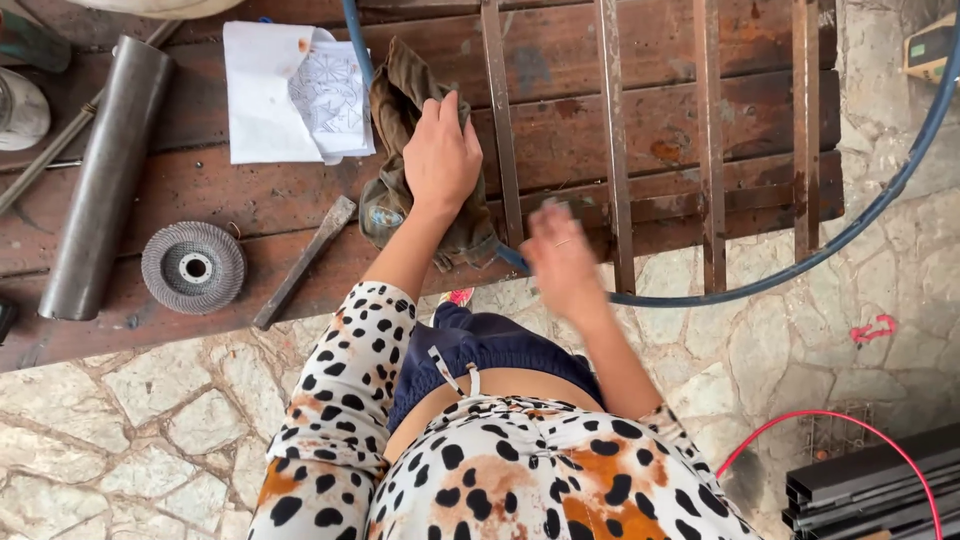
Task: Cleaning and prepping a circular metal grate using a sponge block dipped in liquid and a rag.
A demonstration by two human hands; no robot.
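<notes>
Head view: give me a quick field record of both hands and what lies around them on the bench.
left hand: palm down on brown rag
right hand: blurred, at bench edge by rusty metal bars; grip unclear
bench: worn wood
left of rag: white paper, chisel, flap disc, steel tube
blue hose: loops across bars

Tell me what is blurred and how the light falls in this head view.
Head view: the right hand is smeared by motion blur at the table's edge; the left hand, pressed on the brown rag, is sharp. Light is soft and even, with no hard shadows or glare; the grinding disc and steel pipe read clearly.
</notes>
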